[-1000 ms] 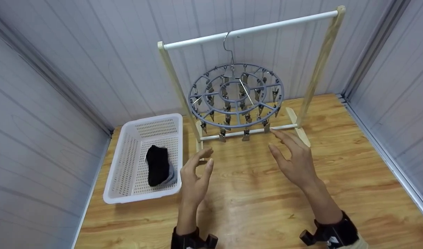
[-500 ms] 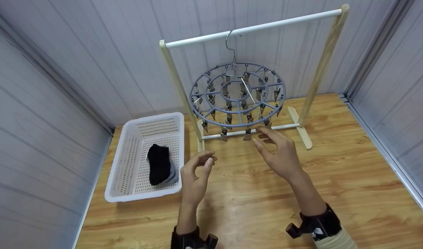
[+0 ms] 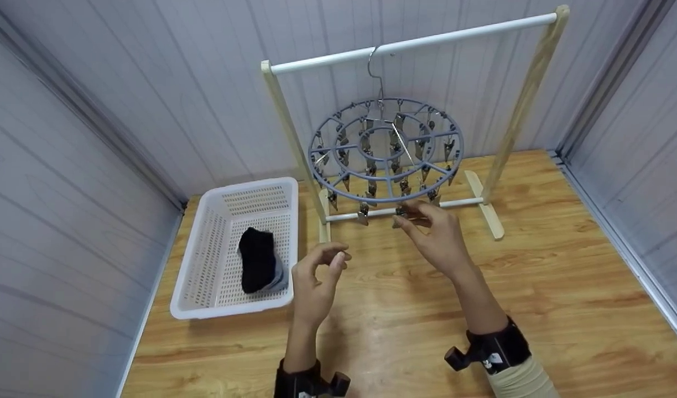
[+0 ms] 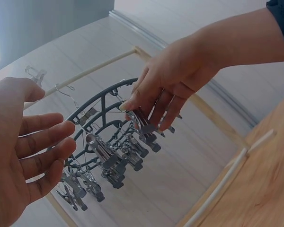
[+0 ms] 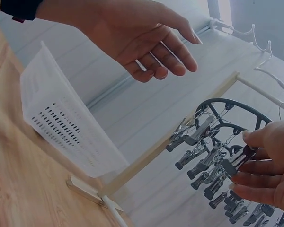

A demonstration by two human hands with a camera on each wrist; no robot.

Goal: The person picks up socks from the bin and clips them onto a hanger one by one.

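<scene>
A round grey clip hanger (image 3: 390, 199) hangs by its metal hook, with several metal clips dangling from its rings. At its front edge my right hand (image 3: 441, 237) pinches one clip (image 5: 235, 162), thumb on the near side and fingers behind; part of the clip is hidden by the fingers. My left hand (image 3: 315, 284) hovers lower and to the left with nothing in it, its fingers loosely bent. In the left wrist view, another clip (image 4: 102, 149) hangs close by the left fingertips.
The hanger's rack has a white top bar (image 3: 460, 35) and wooden side posts (image 3: 521, 110). To the left, a white perforated basket (image 3: 233, 313) holds black socks (image 3: 258, 261) with something grey beneath. Panelled walls (image 3: 150, 110) enclose the wood-grain surface (image 3: 383, 354).
My right hand has moved left along the hanger's front edge and its thumb and fingers have closed on a clip. The left hand has barely moved.
</scene>
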